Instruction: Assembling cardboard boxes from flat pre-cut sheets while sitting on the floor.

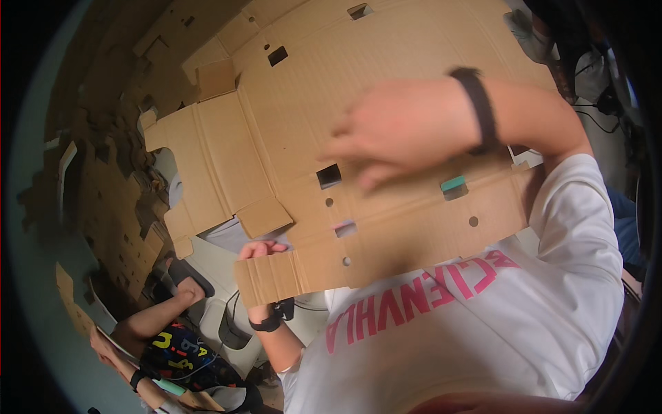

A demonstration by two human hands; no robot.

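Note:
A large brown die-cut cardboard sheet point(296, 117) with fold lines, square slots and round holes spreads before me. My left hand point(262, 250) reaches up behind its near-left flap point(269, 277); the fingers curl over the flap's edge and the palm is hidden. Above the sheet's middle is my right hand point(393, 127), blurred by motion. Its fingers point left, with the thumb apart, and nothing shows in it; whether it touches the cardboard I cannot tell. Left of the middle, a folded side panel point(214, 155) carries small raised flaps.
Stacked cardboard pieces point(117, 200) stand at the far left. At the lower left, another person's arm point(155, 317) and patterned dark clothing point(183, 352) show beside a pale surface with cables. Dark cables point(600, 103) and objects lie at the right edge.

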